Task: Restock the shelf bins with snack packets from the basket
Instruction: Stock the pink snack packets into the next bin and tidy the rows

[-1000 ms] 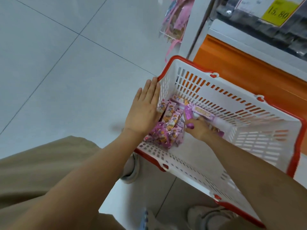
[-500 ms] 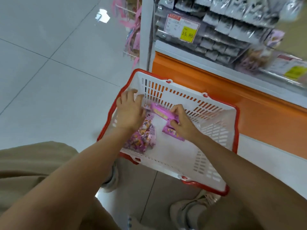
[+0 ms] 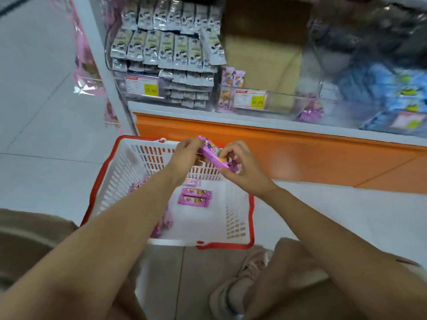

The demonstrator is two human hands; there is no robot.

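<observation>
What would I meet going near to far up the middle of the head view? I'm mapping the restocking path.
Shoe → basket's near rim → purple packets on the basket floor → purple packets held in both hands → orange shelf base → clear shelf bin.

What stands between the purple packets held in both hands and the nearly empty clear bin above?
Nothing visible blocks the way. The purple packets, held by the left hand and right hand, are above the basket; only the clear bin's front wall must be cleared.
</observation>
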